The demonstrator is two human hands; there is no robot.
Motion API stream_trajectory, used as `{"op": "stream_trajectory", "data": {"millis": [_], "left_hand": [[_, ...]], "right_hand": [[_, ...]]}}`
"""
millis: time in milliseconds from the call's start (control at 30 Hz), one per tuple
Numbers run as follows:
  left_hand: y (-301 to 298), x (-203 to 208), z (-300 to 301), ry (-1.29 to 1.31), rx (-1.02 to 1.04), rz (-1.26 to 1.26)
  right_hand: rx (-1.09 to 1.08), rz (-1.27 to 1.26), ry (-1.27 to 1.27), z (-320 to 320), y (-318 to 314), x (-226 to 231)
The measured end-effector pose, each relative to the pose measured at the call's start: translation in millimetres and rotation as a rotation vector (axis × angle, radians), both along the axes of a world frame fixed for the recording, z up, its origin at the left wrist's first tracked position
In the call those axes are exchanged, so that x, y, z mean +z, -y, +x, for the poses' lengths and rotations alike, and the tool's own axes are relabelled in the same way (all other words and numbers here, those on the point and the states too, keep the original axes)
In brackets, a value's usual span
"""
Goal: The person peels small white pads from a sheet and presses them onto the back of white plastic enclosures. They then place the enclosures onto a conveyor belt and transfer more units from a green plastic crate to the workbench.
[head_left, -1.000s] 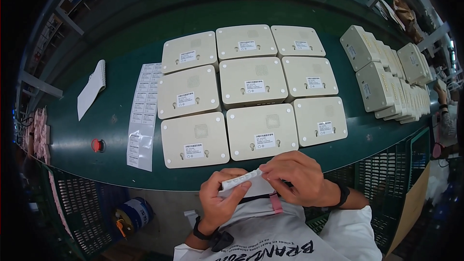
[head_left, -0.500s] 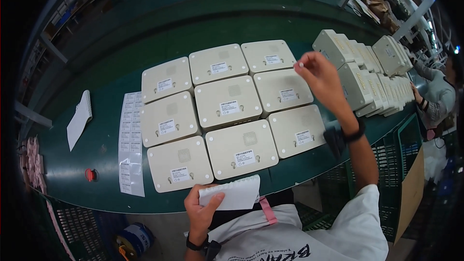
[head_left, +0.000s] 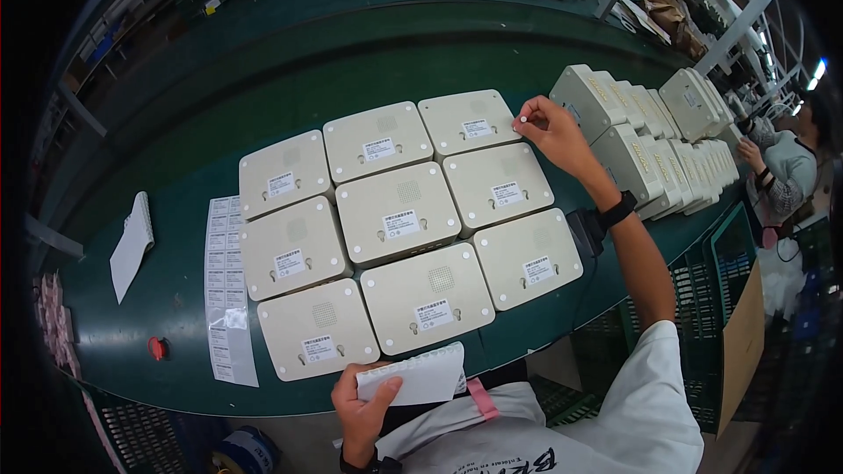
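Between the thumb and forefinger of my right hand (head_left: 555, 136) is a small round white pad (head_left: 523, 120). That hand is at the right edge of the far-right beige plastic box (head_left: 470, 112). My left hand (head_left: 363, 408) grips a folded white sheet (head_left: 413, 377) with a row of small bumps along its upper edge, close to the near-middle box (head_left: 430, 298). Several such boxes lie face down in a three-by-three block, each with a white label, keyhole slots and round white pads at corners.
Left of the block lie a partly used label sheet (head_left: 230, 298), another folded white sheet (head_left: 133, 247) and a red cap-like piece (head_left: 158, 348). Similar boxes (head_left: 628, 154) stand in rows at the right, beside a co-worker (head_left: 786, 158). Green crates (head_left: 694, 303) sit below the table's right edge.
The view has shifted, so the boxes sit lower and further left in the picture. My right hand stays by the far-right box with the pad; my left still grips the sheet.
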State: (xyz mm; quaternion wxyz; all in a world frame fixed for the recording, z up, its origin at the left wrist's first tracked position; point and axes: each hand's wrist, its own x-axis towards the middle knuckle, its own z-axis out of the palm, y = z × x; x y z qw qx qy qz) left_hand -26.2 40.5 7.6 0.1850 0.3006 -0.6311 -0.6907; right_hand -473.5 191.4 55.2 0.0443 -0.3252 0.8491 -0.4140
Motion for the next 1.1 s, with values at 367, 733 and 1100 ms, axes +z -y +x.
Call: {"op": "stream_trajectory", "data": {"millis": [367,733,1100], "left_hand": [[0,-2,1,-0.010,-0.004,-0.027],[0,1,0,-0.004,-0.026,-0.028],[1,-3,-1,-0.032,-0.037,-0.047]], "right_hand": [[0.053,0.174,-0.390,18,-4,2],[0.219,0.417,-0.829,31,-16,6],[0.176,0.104,-0.288,-16,-5,11]]}}
